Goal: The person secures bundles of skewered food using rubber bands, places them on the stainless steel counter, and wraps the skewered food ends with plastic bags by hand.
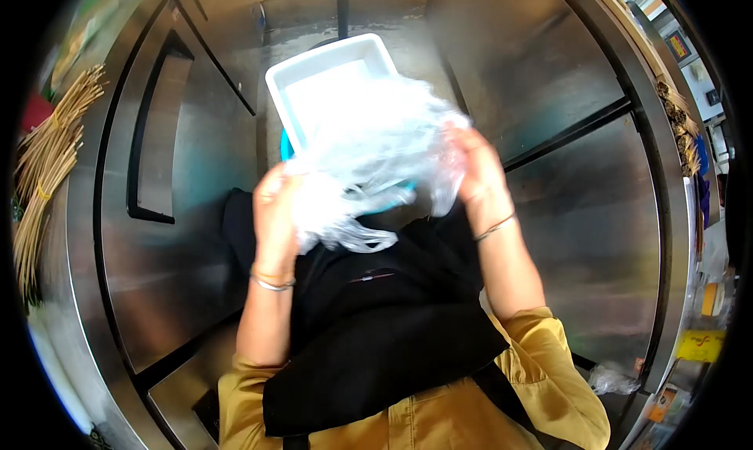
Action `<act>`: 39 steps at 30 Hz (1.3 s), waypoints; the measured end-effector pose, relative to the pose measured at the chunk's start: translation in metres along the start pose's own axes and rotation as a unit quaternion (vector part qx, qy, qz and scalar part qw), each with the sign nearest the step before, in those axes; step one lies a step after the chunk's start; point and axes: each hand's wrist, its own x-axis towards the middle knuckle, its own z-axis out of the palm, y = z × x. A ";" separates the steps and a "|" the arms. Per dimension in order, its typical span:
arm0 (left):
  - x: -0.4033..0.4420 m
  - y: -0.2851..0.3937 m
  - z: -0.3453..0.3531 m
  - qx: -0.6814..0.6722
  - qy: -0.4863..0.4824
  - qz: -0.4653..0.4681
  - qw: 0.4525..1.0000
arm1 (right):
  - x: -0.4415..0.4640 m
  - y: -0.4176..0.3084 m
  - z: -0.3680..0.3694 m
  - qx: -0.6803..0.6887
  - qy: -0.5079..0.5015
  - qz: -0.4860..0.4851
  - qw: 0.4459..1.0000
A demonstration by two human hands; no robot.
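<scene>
Black apron (376,364) nearest, plastic bag (369,140) spanning both hands

Next in size, bag: clear, crumpled, blurred, possibly more than one. Directly between left hand (274,197) and right hand (476,166), long axis slanting from left up and away to right. Neither hand nearer: left closed on near-left end, right pinching far-right end. Bag's contents: cannot tell. Beyond, white tray (314,80), set askew, far edge and both far corners in view; near-right corner behind plastic, contents there hidden. Beneath tray's left edge, teal tub (286,144), mostly hidden, contents unseen. Smallest: bangles (272,284), one per wrist.
</scene>
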 end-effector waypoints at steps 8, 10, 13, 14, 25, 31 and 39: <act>-0.002 0.011 -0.006 0.067 -0.027 0.044 0.996 | -0.040 -0.047 0.024 -0.612 0.141 -0.370 0.684; -0.005 0.008 0.003 0.082 -0.054 0.010 0.995 | -0.061 -0.029 0.068 -0.702 0.046 -0.429 0.567; -0.006 0.008 0.013 0.135 -0.128 0.036 0.982 | -0.061 0.029 0.084 -0.731 -0.078 -0.393 0.552; -0.007 0.008 0.014 0.172 -0.131 0.068 0.974 | -0.050 0.040 0.071 -0.730 -0.075 -0.396 0.552; -0.034 0.038 0.011 0.090 -0.120 0.013 0.989 | -0.022 0.055 0.085 -0.621 -0.235 -0.338 0.667; -0.044 0.054 0.001 0.194 -0.100 0.018 0.976 | 0.015 0.084 0.044 -0.613 -0.131 -0.250 0.738; -0.035 0.103 -0.012 0.478 0.189 0.543 0.664 | -0.062 -0.029 0.106 -0.528 -0.133 -0.497 0.676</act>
